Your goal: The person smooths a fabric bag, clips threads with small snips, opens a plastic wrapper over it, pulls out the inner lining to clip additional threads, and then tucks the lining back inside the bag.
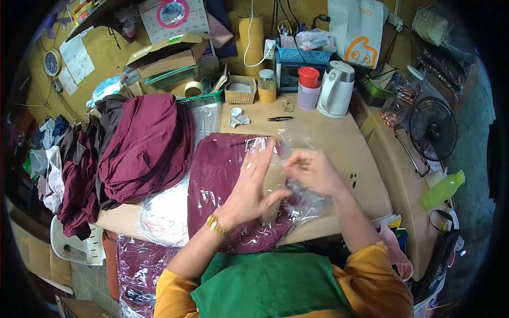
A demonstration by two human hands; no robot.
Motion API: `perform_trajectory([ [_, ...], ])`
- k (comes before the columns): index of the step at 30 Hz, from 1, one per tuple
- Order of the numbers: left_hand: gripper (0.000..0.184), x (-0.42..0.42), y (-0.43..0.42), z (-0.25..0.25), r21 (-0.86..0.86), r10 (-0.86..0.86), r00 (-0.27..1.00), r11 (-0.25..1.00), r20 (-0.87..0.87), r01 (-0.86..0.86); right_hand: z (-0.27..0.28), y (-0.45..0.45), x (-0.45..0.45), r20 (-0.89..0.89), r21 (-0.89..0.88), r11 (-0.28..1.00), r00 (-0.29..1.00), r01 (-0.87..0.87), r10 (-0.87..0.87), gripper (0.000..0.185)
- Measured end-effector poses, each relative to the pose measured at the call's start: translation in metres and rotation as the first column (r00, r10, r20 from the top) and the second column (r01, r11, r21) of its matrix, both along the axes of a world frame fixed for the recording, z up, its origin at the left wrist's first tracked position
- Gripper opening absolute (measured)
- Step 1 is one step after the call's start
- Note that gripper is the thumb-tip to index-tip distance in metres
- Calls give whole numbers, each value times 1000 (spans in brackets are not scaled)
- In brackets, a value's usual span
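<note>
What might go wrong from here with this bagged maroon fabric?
The thin clear plastic under the right hand might tear or crumple if pulled hard. The maroon fabric reaches the table's front edge, so it could slip off. The tall maroon pile close by on the left might slump onto it.
</note>
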State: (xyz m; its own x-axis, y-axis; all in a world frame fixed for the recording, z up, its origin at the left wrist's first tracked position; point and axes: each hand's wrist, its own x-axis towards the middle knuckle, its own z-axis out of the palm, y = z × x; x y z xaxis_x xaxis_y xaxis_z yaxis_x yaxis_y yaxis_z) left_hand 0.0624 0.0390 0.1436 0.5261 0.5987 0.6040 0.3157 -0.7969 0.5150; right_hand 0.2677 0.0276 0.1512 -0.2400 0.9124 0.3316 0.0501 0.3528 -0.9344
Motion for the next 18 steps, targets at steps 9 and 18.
perform_trajectory([
  [9, 3, -101, 101, 51, -271, -206, 765, 853, 610, 446, 39, 32, 112, 275, -58, 972, 939, 229, -205, 17],
  [18, 17, -144, 98, 95, -371, -37, 960, 926, -276, -71, 17, 35, 131, 521, 20, 999, 852, 43, -47, 26],
])
